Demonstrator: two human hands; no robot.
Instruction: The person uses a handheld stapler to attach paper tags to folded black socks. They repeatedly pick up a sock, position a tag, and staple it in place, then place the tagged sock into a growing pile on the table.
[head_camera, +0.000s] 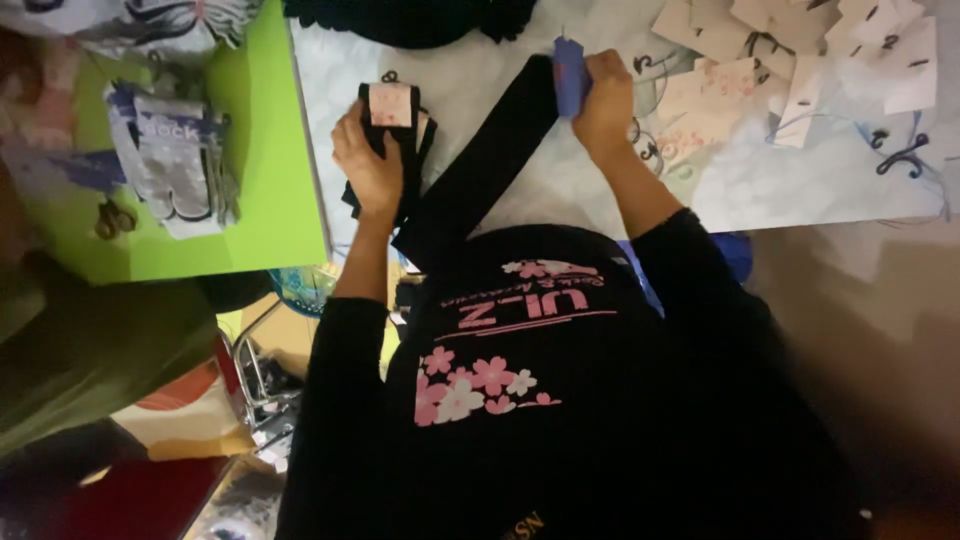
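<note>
My left hand (368, 170) grips a folded bundle of black socks (405, 150) with a pale pink card header (390, 103) on top, pressed onto the pale cloth-covered table (780, 185). My right hand (604, 100) pinches a small blue object (569, 75) at the top end of a long black sock (480, 170). That sock runs diagonally down towards my chest. My black sleeves and a black shirt with pink flowers fill the lower middle of the view.
Several pale cards with black hooks (800, 60) lie scattered at the upper right. A dark pile of fabric (410, 20) sits at the top edge. On the green table (270, 150) to the left are a stack of grey packaged socks (175, 160) and scissors (112, 218).
</note>
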